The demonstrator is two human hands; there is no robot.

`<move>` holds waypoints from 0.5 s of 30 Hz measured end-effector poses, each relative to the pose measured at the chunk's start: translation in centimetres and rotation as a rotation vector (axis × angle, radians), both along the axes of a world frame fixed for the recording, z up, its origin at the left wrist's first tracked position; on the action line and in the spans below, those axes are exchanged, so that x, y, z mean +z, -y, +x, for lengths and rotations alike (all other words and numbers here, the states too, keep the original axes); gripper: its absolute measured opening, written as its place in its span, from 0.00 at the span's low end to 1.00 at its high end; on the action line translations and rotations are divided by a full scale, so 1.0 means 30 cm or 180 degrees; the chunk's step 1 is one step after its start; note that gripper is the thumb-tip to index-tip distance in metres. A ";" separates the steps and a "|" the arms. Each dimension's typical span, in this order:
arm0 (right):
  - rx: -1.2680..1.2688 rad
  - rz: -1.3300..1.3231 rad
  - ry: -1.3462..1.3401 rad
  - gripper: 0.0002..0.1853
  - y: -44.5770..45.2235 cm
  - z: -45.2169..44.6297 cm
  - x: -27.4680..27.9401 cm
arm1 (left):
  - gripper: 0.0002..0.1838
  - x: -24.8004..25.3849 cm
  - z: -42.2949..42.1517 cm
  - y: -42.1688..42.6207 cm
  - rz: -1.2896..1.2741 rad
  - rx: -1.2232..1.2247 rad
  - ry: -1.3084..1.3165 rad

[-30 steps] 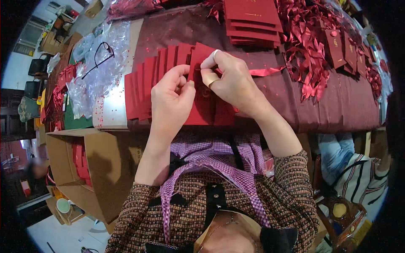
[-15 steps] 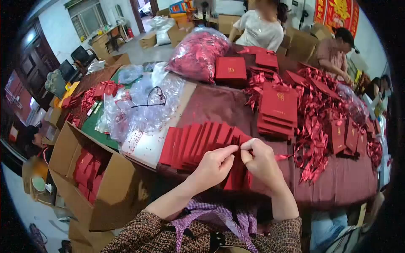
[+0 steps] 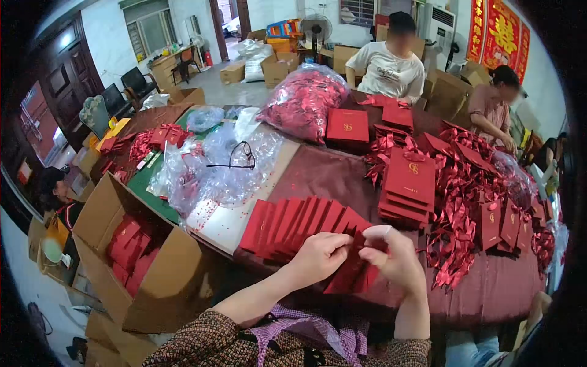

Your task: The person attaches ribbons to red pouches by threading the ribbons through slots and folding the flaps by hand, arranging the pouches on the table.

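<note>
My left hand (image 3: 319, 259) is closed, thumb and fingers pinched together at the top edge of a red paper bag (image 3: 347, 269). Beside it, my right hand (image 3: 396, 257) has its thumb and forefinger apart at the bag's right side, with a white covering on one fingertip. No object shows between the right fingers. A row of overlapping red bags (image 3: 287, 225) leans to the left of my hands. Behind my right hand stands a stack of red bags (image 3: 408, 183) with gold print. Red ribbons (image 3: 452, 248) lie in a heap to the right.
An open cardboard box (image 3: 165, 293) holding red packets stands at the lower left. Eyeglasses (image 3: 231, 164) rest on clear plastic wrap (image 3: 208, 183). A filled plastic sack (image 3: 304, 101) sits at the back. A person in a white shirt (image 3: 387, 73) and another person (image 3: 489, 110) are across the table.
The view has tilted up to show more of the room. My right thumb and forefinger have come apart and moved slightly off the bag's top, while my left hand stays pinched.
</note>
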State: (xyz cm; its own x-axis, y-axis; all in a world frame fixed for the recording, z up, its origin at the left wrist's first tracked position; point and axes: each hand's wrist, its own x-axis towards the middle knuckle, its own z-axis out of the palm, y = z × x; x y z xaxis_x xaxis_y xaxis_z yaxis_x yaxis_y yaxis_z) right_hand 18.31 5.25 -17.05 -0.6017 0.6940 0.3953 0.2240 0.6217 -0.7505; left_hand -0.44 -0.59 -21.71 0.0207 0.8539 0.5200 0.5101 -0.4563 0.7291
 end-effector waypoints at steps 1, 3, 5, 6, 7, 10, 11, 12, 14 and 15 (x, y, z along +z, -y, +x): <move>0.0092 0.0297 -0.0070 0.18 -0.016 0.005 0.012 | 0.08 0.003 -0.001 -0.002 0.0014 0.0012 -0.0010; 0.0133 0.1046 -0.0033 0.18 -0.025 -0.013 0.036 | 0.08 0.015 -0.001 0.000 -0.0063 -0.0144 -0.0116; 0.0324 0.1312 0.0151 0.16 -0.032 -0.029 0.033 | 0.07 0.042 0.008 0.007 -0.0150 -0.0307 -0.0015; 0.0325 0.1317 0.0147 0.16 -0.034 -0.027 0.021 | 0.07 0.046 0.010 0.009 -0.0202 -0.0358 -0.0002; 0.0385 0.1004 0.0118 0.14 -0.036 -0.020 0.010 | 0.07 0.041 0.012 0.010 -0.0286 -0.0393 0.0202; 0.0560 0.0660 -0.0024 0.08 -0.043 -0.013 0.001 | 0.07 0.044 0.008 0.020 -0.0587 -0.0582 0.0777; 0.0584 0.0561 -0.0039 0.08 -0.037 -0.010 -0.004 | 0.07 0.034 0.006 0.021 -0.0809 -0.0651 0.1010; 0.0606 0.0461 -0.0056 0.08 -0.033 -0.006 -0.006 | 0.07 0.032 0.004 0.023 -0.0815 -0.0648 0.1002; 0.0706 0.0611 0.0064 0.09 -0.032 0.003 0.015 | 0.06 0.033 -0.010 0.027 -0.1212 -0.0553 0.1644; 0.0805 0.0758 0.0196 0.09 -0.032 0.011 0.021 | 0.07 0.008 -0.035 0.012 -0.1231 -0.0437 0.2122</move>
State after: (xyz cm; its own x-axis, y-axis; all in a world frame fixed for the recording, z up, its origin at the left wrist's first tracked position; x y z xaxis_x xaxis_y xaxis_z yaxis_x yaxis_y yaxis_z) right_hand 18.63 6.20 -16.43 -0.7706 0.4127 0.4857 0.0810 0.8193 -0.5677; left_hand -1.49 -0.96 -21.48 -0.0728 0.9894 0.1258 -0.1340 -0.1347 0.9818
